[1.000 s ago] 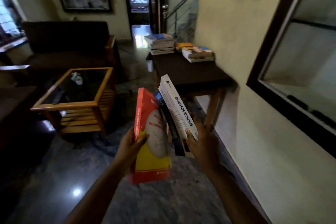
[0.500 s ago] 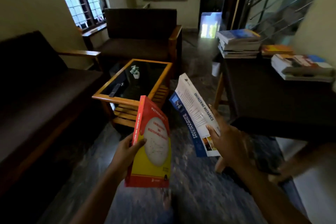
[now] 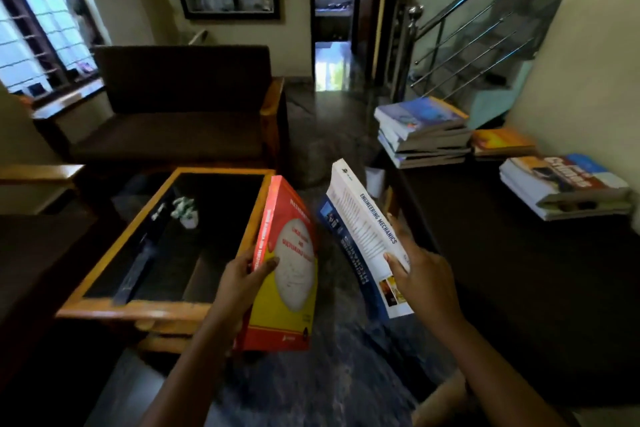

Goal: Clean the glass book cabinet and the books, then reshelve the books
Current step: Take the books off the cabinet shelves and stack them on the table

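Both books are up in the air, over the floor between the coffee table (image 3: 138,310) and the dark bench (image 3: 502,270). Left hand (image 3: 242,274), grip clamped on the red-and-yellow book (image 3: 291,288) at its spine; right hand (image 3: 426,284) pinching the white mechanics book (image 3: 367,229) low down, a blue book (image 3: 356,270) behind it. Thick, glossy paperbacks, likely hefty and floppy, so best held by the spine, mid-length.
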